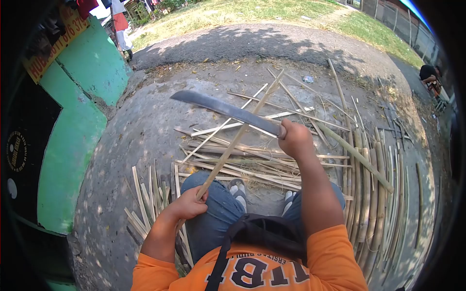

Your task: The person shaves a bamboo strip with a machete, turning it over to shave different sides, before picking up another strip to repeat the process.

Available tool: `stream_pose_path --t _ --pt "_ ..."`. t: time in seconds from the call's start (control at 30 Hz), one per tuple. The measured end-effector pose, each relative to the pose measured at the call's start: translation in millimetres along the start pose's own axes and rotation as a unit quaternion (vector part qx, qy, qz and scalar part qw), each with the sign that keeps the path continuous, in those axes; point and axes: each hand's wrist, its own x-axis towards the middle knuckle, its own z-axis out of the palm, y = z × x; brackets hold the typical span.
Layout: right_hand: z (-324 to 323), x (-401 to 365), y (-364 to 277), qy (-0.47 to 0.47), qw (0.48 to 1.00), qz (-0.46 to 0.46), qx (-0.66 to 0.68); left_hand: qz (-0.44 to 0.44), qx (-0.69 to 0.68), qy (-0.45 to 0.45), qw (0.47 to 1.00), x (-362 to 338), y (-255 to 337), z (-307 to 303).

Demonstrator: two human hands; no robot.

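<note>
My right hand is closed round the handle of a machete, whose long dark blade points up and to the left. The blade lies across a bamboo strip in this view; whether they touch I cannot tell. My left hand grips that strip near its lower end, above my left knee. The strip slants up and away to the right. Beyond my feet lies a pile of split bamboo strips on the concrete.
Bamboo poles lie lengthwise at the right, with one thicker pole slanting over them. More strips lie at my left. A green wall stands at the left. A person crouches at the far right.
</note>
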Motion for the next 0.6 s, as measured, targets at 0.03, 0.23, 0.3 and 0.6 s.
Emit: stream_pose_path --t 0.03,0.23,0.3,0.6 --pt "-7 6 14 0.001 0.998 0.068 0.004 0.009 -0.002 -0.001 1.000 1 -1 1" --pt "-24 8 22 -0.015 0.982 0.189 -0.016 -0.017 0.012 -0.006 1.000 7 6 1" --pt "-17 3 14 -0.003 0.989 0.149 -0.001 -0.016 0.008 -0.003 1.000 7 7 2" --pt "2 -11 -33 -0.137 0.979 -0.148 0.017 -0.004 0.052 -0.008 0.999 5 11 -2"
